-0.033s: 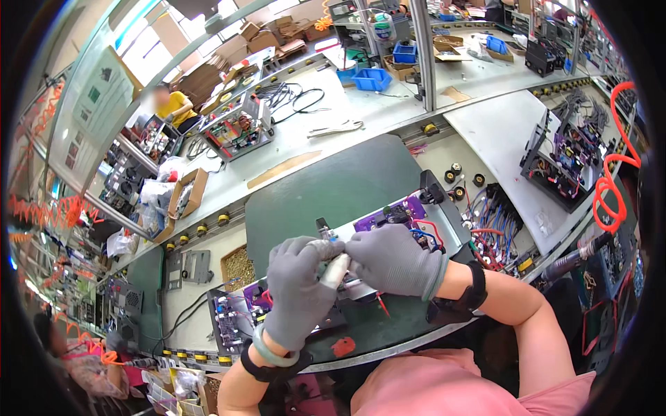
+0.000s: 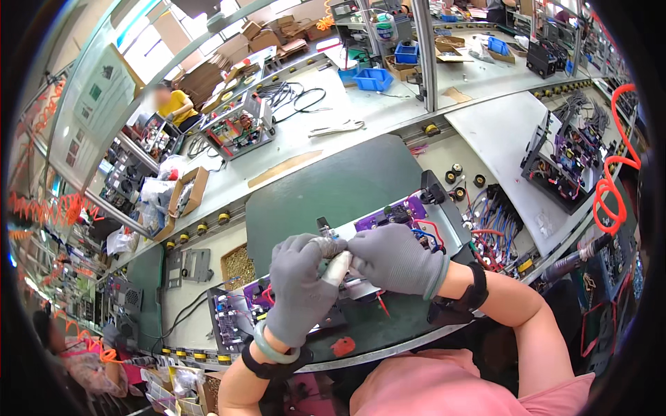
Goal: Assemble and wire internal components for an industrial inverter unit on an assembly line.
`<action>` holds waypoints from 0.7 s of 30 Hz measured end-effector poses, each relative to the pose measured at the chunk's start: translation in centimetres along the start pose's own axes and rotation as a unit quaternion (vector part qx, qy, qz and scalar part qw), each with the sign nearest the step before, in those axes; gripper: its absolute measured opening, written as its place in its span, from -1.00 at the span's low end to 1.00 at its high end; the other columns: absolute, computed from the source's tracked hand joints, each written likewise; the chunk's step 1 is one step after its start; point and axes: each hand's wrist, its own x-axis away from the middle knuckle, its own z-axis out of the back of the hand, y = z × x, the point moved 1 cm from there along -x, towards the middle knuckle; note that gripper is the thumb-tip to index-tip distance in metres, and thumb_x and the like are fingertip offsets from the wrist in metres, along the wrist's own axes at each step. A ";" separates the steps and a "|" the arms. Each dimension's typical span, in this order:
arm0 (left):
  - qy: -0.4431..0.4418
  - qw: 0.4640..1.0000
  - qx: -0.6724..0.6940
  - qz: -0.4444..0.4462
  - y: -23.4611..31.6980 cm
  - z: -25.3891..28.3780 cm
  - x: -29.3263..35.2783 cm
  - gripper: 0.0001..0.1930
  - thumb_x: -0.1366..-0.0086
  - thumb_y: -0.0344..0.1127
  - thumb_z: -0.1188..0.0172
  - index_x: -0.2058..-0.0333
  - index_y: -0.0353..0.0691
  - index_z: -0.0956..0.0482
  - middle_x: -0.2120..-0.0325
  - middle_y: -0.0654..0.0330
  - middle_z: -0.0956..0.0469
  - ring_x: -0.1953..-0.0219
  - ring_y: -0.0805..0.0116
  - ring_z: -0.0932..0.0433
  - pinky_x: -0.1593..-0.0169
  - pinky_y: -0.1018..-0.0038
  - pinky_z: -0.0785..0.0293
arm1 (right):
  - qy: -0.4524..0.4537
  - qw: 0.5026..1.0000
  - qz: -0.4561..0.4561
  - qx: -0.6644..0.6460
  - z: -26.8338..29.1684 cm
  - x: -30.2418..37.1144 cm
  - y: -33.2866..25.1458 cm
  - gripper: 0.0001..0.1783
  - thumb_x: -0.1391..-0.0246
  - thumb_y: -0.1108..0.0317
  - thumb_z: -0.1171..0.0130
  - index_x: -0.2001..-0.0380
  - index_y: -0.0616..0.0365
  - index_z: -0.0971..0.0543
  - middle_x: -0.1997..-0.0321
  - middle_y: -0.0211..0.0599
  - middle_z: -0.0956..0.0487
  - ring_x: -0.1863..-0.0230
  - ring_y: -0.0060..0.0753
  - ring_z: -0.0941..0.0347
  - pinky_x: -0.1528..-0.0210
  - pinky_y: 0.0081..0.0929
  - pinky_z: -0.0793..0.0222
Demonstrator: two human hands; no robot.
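Note:
My left hand (image 2: 300, 291), in a grey glove with pale wrapped thumb and finger tips, is closed in a pinch. My right hand (image 2: 397, 260), also gloved in grey, is closed with its fingertips against those of the left. Whatever lies between the fingertips is too small and covered to name. Both hands are over the middle of an opened metal chassis; its purple circuit board (image 2: 394, 213) shows beyond the right hand. Red and blue wires (image 2: 431, 236) curve beside the right knuckles. A thin red wire end (image 2: 382, 302) sticks out below the hands.
A green work mat (image 2: 312, 187) lies under the chassis. Loose cables (image 2: 496, 229) and black round parts (image 2: 479, 180) are to the right. At the left stands a box of small brass-coloured parts (image 2: 239, 268). A coiled orange hose (image 2: 610, 180) hangs at the far right. Another person (image 2: 177, 104) sits across the line.
My left hand and its pale thumb have shifted very slightly. My right hand stays almost still, and the chassis has not moved.

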 end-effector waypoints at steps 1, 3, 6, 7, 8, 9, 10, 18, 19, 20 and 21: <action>0.001 1.000 -0.003 0.004 -0.1 -0.2 0.0 -0.86 -0.05 -0.37 -0.40 0.37 -0.16 -0.67 0.45 0.19 -0.61 0.33 0.12 -0.57 0.15 0.27 -0.40 | -0.001 1.000 0.015 -0.010 0.0 0.1 -0.1 -0.79 -0.18 0.25 -0.14 0.31 0.16 -0.62 0.45 -0.16 -0.61 0.43 -0.14 -0.62 0.35 -0.27 -0.53; 0.006 1.000 -0.004 0.009 -0.5 -0.5 0.0 -0.90 -0.07 -0.37 -0.38 0.40 -0.15 -0.67 0.47 0.19 -0.60 0.36 0.12 -0.57 0.16 0.27 -0.38 | 0.023 0.945 -0.120 -0.303 0.0 0.3 0.5 -0.80 -0.15 0.31 -0.20 0.25 0.20 -0.66 0.45 -0.14 -0.64 0.47 -0.31 -0.61 0.36 -0.41 -0.51; -0.017 0.995 0.022 0.091 -1.9 -0.2 0.1 -0.91 -0.14 -0.33 -0.31 0.41 -0.20 -0.66 0.46 0.09 -0.61 0.35 0.07 -0.59 0.20 0.21 -0.43 | -0.013 0.930 -0.142 -0.338 -0.3 -0.5 1.3 -0.79 -0.15 0.35 -0.21 0.20 0.21 -0.68 0.46 -0.13 -0.65 0.50 -0.39 -0.59 0.35 -0.46 -0.49; -0.006 0.992 0.049 0.112 -2.5 -0.1 0.0 -0.89 -0.16 -0.31 -0.29 0.41 -0.22 -0.66 0.45 0.05 -0.62 0.34 0.05 -0.60 0.21 0.19 -0.45 | -0.041 0.938 -0.138 -0.317 -0.4 -1.1 1.7 -0.77 -0.16 0.33 -0.18 0.19 0.20 -0.68 0.45 -0.14 -0.65 0.50 -0.35 -0.59 0.35 -0.44 -0.49; 0.016 0.974 0.118 0.194 -3.2 0.0 0.0 -0.77 -0.15 -0.24 -0.32 0.28 -0.25 -0.67 0.38 0.01 -0.64 0.29 0.03 -0.63 0.21 0.22 -0.52 | -0.055 0.937 -0.180 -0.293 -0.6 -1.9 2.3 -0.75 -0.12 0.29 -0.17 0.22 0.18 -0.69 0.43 -0.09 -0.65 0.46 -0.28 -0.59 0.31 -0.38 -0.50; 0.027 0.978 0.116 0.173 -3.4 0.0 0.2 -0.77 -0.15 -0.24 -0.32 0.28 -0.25 -0.67 0.38 0.01 -0.64 0.29 0.03 -0.63 0.21 0.22 -0.52 | -0.061 0.936 -0.185 -0.292 -0.8 -2.8 2.8 -0.75 -0.12 0.29 -0.17 0.22 0.18 -0.69 0.43 -0.09 -0.65 0.46 -0.28 -0.59 0.31 -0.38 -0.50; -0.013 0.991 0.037 0.128 -3.5 0.0 0.4 -0.66 -0.14 -0.16 -0.31 0.17 -0.27 -0.64 0.30 -0.03 -0.64 0.20 0.02 -0.62 0.10 0.22 -0.50 | -0.106 0.944 -0.183 -0.255 -1.2 -3.7 3.2 -0.73 -0.11 0.29 -0.18 0.23 0.26 -0.68 0.44 -0.12 -0.64 0.45 -0.42 -0.54 0.31 -0.43 -0.47; -0.216 0.965 -0.114 0.095 -2.9 -1.2 2.4 -0.36 -0.21 -0.01 -0.18 -0.10 -0.43 -0.42 0.08 -0.18 -0.58 -0.10 -0.10 -0.50 -0.37 -0.24 0.07 | -0.251 0.855 -0.297 -0.343 -2.0 -5.6 4.4 -0.78 0.06 0.33 -0.23 0.41 0.27 -0.69 0.55 -0.38 -0.52 0.49 -0.51 -0.37 0.43 -0.49 -0.30; -0.236 0.960 -0.103 0.110 -3.0 -1.2 2.4 -0.36 -0.21 -0.01 -0.18 -0.10 -0.43 -0.42 0.08 -0.18 -0.58 -0.10 -0.10 -0.50 -0.37 -0.24 0.07 | -0.250 0.856 -0.307 -0.332 -1.9 -5.6 4.5 -0.78 0.11 0.33 -0.25 0.45 0.28 -0.69 0.55 -0.31 -0.54 0.50 -0.44 -0.40 0.41 -0.44 -0.33; -0.224 0.965 -0.099 0.099 -3.0 -1.2 2.3 -0.37 -0.22 -0.03 -0.17 -0.10 -0.44 -0.42 0.09 -0.19 -0.58 -0.09 -0.11 -0.50 -0.37 -0.25 0.07 | -0.255 0.853 -0.302 -0.340 -1.9 -5.7 4.5 -0.78 0.11 0.33 -0.25 0.45 0.28 -0.69 0.55 -0.31 -0.54 0.50 -0.44 -0.40 0.41 -0.44 -0.33; -0.216 0.967 -0.106 0.086 -3.0 -1.2 2.2 -0.38 -0.22 -0.04 -0.16 -0.09 -0.46 -0.42 0.10 -0.20 -0.58 -0.08 -0.12 -0.51 -0.37 -0.26 0.08 | -0.265 0.855 -0.292 -0.338 -1.8 -5.8 4.5 -0.79 0.08 0.35 -0.24 0.41 0.27 -0.69 0.55 -0.38 -0.52 0.49 -0.52 -0.37 0.42 -0.50 -0.30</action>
